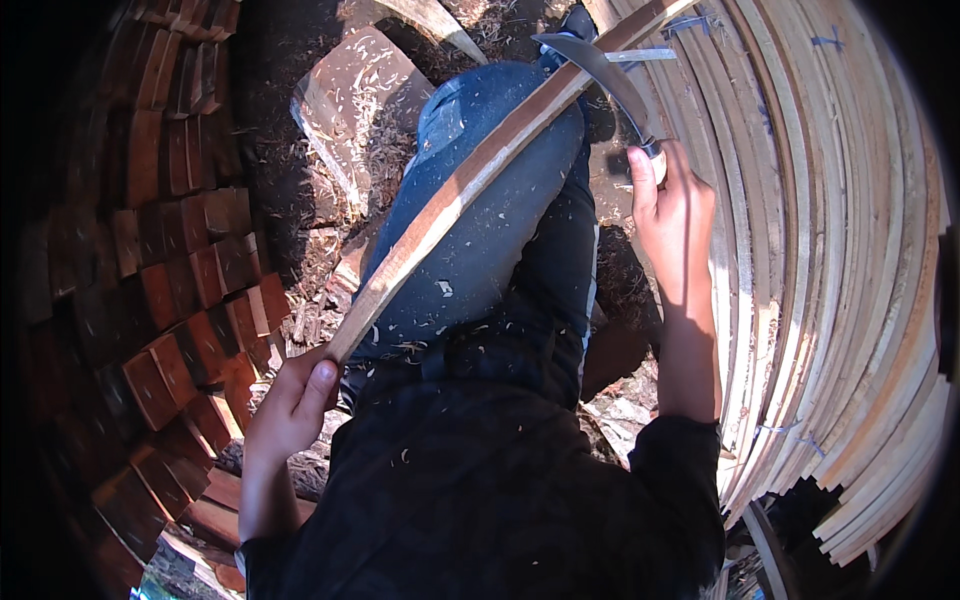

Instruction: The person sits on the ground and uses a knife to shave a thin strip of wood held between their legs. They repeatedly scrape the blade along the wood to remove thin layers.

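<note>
My left hand (292,400) grips the near end of a long, thin wooden strip (455,195) that runs diagonally up and to the right across my knee in blue trousers (480,230). Its far end reaches the stacked laths at the upper right. My right hand (668,200) is closed around the handle of a curved metal blade (598,70). The blade's edge lies across the strip near its upper part. Pale shavings speckle my trousers and dark top.
A tall stack of pale, bent wooden laths (830,250) fills the right side. Reddish-brown short wood pieces (180,260) are piled in rows on the left. A chopping block (350,100) covered in shavings sits ahead, on ground littered with chips.
</note>
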`<state>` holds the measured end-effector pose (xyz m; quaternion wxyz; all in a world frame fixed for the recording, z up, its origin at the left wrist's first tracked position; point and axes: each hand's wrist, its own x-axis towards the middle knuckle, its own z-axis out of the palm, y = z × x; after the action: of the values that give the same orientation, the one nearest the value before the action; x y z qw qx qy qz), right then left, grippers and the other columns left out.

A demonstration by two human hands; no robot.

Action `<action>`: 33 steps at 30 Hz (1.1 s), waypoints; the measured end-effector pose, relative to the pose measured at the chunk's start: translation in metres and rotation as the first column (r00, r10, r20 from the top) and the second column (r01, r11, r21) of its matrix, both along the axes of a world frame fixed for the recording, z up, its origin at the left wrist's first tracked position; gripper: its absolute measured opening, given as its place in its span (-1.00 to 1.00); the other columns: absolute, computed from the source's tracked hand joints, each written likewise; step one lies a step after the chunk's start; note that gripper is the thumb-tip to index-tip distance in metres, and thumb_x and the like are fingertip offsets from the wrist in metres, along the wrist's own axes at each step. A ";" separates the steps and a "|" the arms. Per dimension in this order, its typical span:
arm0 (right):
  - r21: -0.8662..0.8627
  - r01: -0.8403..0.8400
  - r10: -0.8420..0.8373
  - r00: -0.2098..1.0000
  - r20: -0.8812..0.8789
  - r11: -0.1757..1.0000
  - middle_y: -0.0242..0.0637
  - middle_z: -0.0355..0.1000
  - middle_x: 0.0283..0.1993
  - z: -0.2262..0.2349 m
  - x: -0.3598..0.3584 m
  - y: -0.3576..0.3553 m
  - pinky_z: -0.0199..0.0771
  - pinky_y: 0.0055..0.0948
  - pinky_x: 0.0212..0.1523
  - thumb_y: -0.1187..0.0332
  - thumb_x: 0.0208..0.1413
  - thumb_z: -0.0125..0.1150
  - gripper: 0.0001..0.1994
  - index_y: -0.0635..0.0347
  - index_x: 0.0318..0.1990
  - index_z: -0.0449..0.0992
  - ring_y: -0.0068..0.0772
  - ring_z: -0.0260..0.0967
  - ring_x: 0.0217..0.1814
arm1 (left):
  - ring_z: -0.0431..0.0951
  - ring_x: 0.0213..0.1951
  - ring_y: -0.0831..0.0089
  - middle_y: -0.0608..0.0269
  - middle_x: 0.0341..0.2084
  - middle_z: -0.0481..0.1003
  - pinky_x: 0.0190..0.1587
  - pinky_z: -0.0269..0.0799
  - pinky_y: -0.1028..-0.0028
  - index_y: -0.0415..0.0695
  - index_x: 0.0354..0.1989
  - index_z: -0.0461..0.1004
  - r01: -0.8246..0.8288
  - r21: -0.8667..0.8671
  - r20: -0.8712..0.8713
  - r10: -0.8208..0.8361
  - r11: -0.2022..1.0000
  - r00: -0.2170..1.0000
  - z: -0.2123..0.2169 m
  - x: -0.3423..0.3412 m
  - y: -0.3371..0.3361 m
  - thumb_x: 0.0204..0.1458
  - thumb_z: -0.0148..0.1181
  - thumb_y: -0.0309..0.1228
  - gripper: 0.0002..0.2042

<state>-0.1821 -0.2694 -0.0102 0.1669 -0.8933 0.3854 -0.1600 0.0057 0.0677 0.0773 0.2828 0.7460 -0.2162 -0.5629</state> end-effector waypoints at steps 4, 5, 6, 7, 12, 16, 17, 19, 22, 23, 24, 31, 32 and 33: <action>-0.174 0.006 -0.008 1.000 -0.013 0.985 -0.11 0.40 -0.64 -0.012 0.000 -0.009 0.36 -0.27 -0.61 0.07 0.06 0.22 -0.66 0.20 -0.37 0.42 -0.05 0.43 -0.60 | 0.17 -0.65 0.58 0.37 -0.75 0.19 -0.57 0.10 0.50 -0.22 -0.56 0.25 -0.007 0.014 -0.025 0.008 1.000 1.000 -0.001 0.000 -0.001 0.26 -0.24 -0.09 -0.53; -0.224 0.027 -0.028 1.000 -0.005 0.974 -0.11 0.40 -0.64 -0.016 0.001 -0.008 0.37 -0.30 -0.62 0.06 0.05 0.23 -0.66 0.18 -0.36 0.43 -0.06 0.43 -0.60 | 0.17 -0.65 0.58 0.38 -0.75 0.19 -0.58 0.09 0.50 -0.22 -0.57 0.25 -0.004 0.027 -0.017 0.004 1.000 1.000 0.000 -0.001 -0.003 0.26 -0.25 -0.07 -0.52; -0.223 0.041 -0.034 0.999 0.033 0.974 -0.10 0.40 -0.62 -0.021 0.001 -0.007 0.38 -0.30 -0.61 0.06 0.05 0.24 -0.67 0.17 -0.36 0.43 -0.06 0.44 -0.59 | 0.16 -0.65 0.59 0.38 -0.75 0.19 -0.58 0.09 0.49 -0.21 -0.57 0.25 -0.001 0.023 -0.028 0.001 1.000 1.000 0.001 -0.001 -0.004 0.26 -0.25 -0.06 -0.52; -0.222 0.054 -0.039 0.997 0.071 0.974 -0.08 0.41 -0.61 -0.027 0.001 -0.007 0.38 -0.30 -0.61 0.06 0.04 0.24 -0.67 0.17 -0.36 0.43 -0.06 0.44 -0.58 | 0.16 -0.65 0.59 0.38 -0.75 0.19 -0.58 0.08 0.49 -0.21 -0.57 0.25 0.002 0.020 -0.038 -0.001 1.000 0.999 0.001 -0.002 -0.004 0.26 -0.25 -0.06 -0.51; 0.862 -0.208 -0.167 0.934 0.315 0.463 -0.35 0.30 -0.67 -0.030 -0.005 -0.015 0.20 -0.56 -0.74 0.13 0.15 0.15 -0.71 0.16 -0.42 0.38 -0.52 0.26 -0.74 | 0.14 -0.66 0.59 0.41 -0.75 0.18 -0.59 0.07 0.51 -0.19 -0.55 0.24 0.005 0.002 -0.062 -0.005 1.000 0.998 -0.001 0.001 -0.008 0.25 -0.25 -0.02 -0.51; 0.850 -0.514 -0.273 0.839 0.470 -0.117 -0.47 0.11 -0.73 -0.018 0.001 -0.020 -0.04 -0.68 -0.86 0.07 0.27 -0.09 -0.63 0.21 -0.41 0.26 -0.69 -0.04 -0.87 | 0.16 -0.67 0.60 0.41 -0.75 0.17 -0.59 0.09 0.53 -0.19 -0.55 0.24 -0.046 0.026 -0.141 0.049 0.999 0.989 -0.004 0.005 -0.001 0.25 -0.26 0.00 -0.50; 0.872 -0.488 -0.263 0.846 0.463 -0.035 -0.49 0.09 -0.75 -0.022 0.002 -0.017 -0.05 -0.67 -0.85 0.05 0.27 -0.11 -0.62 0.20 -0.41 0.26 -0.71 -0.05 -0.86 | 0.17 -0.67 0.60 0.40 -0.76 0.18 -0.59 0.09 0.53 -0.20 -0.55 0.24 -0.014 0.034 -0.101 0.017 0.999 0.995 -0.001 0.006 -0.005 0.25 -0.26 -0.01 -0.50; 0.899 -0.424 -0.260 0.860 0.438 0.113 -0.49 0.13 -0.74 -0.023 0.003 -0.010 0.02 -0.63 -0.81 0.10 0.26 -0.05 -0.65 0.20 -0.42 0.31 -0.69 0.01 -0.82 | 0.17 -0.67 0.60 0.40 -0.76 0.18 -0.60 0.09 0.53 -0.21 -0.54 0.25 -0.006 0.019 -0.082 0.008 1.000 0.997 -0.001 0.005 -0.004 0.25 -0.26 -0.02 -0.50; 0.487 -0.192 -0.057 0.891 0.451 0.852 -0.42 0.26 -0.69 -0.023 0.008 0.002 0.17 -0.55 -0.73 0.20 0.19 0.11 -0.72 0.26 -0.39 0.38 -0.57 0.17 -0.76 | 0.17 -0.67 0.61 0.40 -0.76 0.18 -0.60 0.09 0.53 -0.21 -0.55 0.25 0.014 -0.005 -0.065 -0.014 1.000 0.998 -0.001 0.003 -0.007 0.26 -0.26 -0.04 -0.51; 0.102 -0.097 0.046 0.908 0.417 0.990 -0.40 0.30 -0.68 -0.025 0.010 0.007 0.20 -0.53 -0.71 0.23 0.17 0.15 -0.74 0.29 -0.37 0.40 -0.53 0.21 -0.74 | 0.17 -0.66 0.61 0.40 -0.76 0.18 -0.60 0.09 0.53 -0.21 -0.55 0.25 0.001 0.004 -0.087 0.000 1.000 0.996 -0.002 0.002 -0.006 0.26 -0.26 -0.04 -0.51; 0.239 -0.027 -0.067 0.923 0.378 0.971 -0.37 0.32 -0.65 -0.021 0.008 0.003 0.25 -0.51 -0.61 0.29 0.11 0.23 -0.75 0.35 -0.32 0.41 -0.52 0.25 -0.65 | 0.17 -0.66 0.61 0.40 -0.76 0.18 -0.60 0.09 0.53 -0.20 -0.55 0.25 -0.010 0.004 -0.111 0.011 1.000 0.994 -0.003 0.003 -0.006 0.26 -0.26 -0.04 -0.52; 0.751 -0.243 0.013 0.954 0.298 0.614 -0.53 0.11 -0.65 -0.008 -0.003 -0.008 0.08 -0.59 -0.55 0.32 0.14 0.18 -0.79 0.29 -0.38 0.39 -0.73 0.00 -0.53 | 0.14 -0.68 0.62 0.41 -0.75 0.17 -0.60 0.08 0.54 -0.19 -0.55 0.25 -0.026 0.016 -0.115 0.028 1.000 0.993 -0.002 0.003 -0.006 0.26 -0.28 -0.04 -0.51; 0.726 -0.295 0.036 0.936 0.349 0.621 -0.55 0.15 -0.67 -0.011 -0.001 0.001 0.05 -0.61 -0.62 0.36 0.16 0.16 -0.82 0.28 -0.38 0.39 -0.76 0.01 -0.62 | 0.15 -0.68 0.62 0.42 -0.75 0.17 -0.60 0.08 0.54 -0.19 -0.55 0.25 -0.027 0.016 -0.112 0.029 1.000 0.993 -0.001 0.003 -0.007 0.26 -0.28 -0.04 -0.51; 0.813 -0.285 -0.018 0.940 0.340 0.507 -0.54 0.17 -0.68 -0.012 0.001 0.004 0.04 -0.63 -0.66 0.32 0.18 0.13 -0.80 0.26 -0.39 0.37 -0.76 0.03 -0.68 | 0.15 -0.68 0.62 0.42 -0.76 0.17 -0.60 0.08 0.53 -0.19 -0.55 0.25 -0.028 0.015 -0.112 0.029 0.999 0.993 -0.001 0.003 -0.007 0.26 -0.28 -0.04 -0.51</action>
<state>-0.1815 -0.2654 -0.0217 0.6524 -0.6868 0.3122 -0.0726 0.0086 0.0605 0.0766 0.2974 0.7180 -0.1853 -0.6014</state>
